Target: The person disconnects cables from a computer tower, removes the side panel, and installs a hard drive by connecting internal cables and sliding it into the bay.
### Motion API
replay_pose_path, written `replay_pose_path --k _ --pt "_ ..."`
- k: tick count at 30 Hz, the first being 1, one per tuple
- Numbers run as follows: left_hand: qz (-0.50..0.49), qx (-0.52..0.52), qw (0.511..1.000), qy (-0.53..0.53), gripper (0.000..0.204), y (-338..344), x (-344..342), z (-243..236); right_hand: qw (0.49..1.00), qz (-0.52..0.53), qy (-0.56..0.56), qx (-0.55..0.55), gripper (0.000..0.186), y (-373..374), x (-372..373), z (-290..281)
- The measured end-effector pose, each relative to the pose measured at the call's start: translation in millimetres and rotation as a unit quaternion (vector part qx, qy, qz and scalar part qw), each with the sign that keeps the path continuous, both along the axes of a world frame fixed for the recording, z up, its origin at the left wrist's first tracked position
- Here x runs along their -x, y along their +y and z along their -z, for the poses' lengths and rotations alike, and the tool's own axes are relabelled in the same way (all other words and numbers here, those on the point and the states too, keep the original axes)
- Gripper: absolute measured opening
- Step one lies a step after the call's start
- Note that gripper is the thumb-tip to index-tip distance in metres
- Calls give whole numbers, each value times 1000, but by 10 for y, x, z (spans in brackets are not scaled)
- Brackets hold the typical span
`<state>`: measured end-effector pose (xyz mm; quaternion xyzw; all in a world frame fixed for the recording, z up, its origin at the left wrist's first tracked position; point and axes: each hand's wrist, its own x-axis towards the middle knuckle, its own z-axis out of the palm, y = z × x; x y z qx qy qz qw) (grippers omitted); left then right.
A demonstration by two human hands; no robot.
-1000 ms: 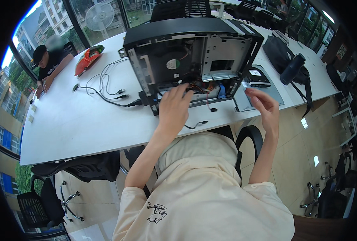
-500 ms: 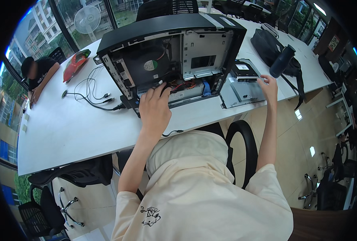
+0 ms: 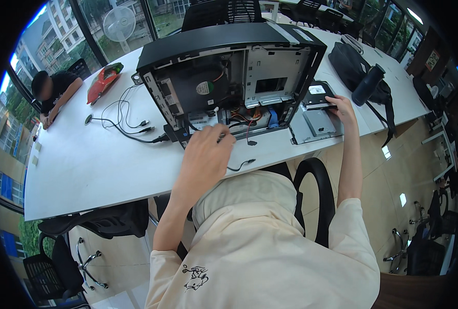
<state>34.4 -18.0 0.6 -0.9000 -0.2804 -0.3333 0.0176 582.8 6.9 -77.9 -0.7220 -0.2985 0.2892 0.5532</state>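
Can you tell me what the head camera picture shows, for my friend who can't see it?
A person's left hand reaches into an open computer case lying on a white table, while their right hand touches a black drive beside it. Loose cables lie nearby.

Open PC case (image 3: 229, 77) lies on its side mid worktop (image 3: 85, 170), open side facing the person. Inside it's crowded: fan (image 3: 203, 87), metal drive cage (image 3: 275, 77), coloured wires (image 3: 239, 116) low down. Left hand (image 3: 206, 152) sits at the case's lower edge, blocking the way into the wire corner. Loose black cables (image 3: 121, 121) sprawl left of the case, w/ a red tool bag (image 3: 103, 82) behind. Big bare patch of worktop front-left, easy to pass. Right side is tight: right hand (image 3: 340, 105) on a black drive (image 3: 319, 95), grey side panel (image 3: 316, 126) flat below it, then black bag (image 3: 350, 64) & bottle (image 3: 368, 85).
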Motion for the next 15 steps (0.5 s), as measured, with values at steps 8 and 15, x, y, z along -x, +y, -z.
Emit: replay_pose_path --k 8,15 --pt "64 94 982 149 35 -250 -110 252 982 29 141 -125 69 -161 -131 88" --pt "153 190 952 183 22 -234 -162 135 841 22 310 -443 23 -799 395 -94"
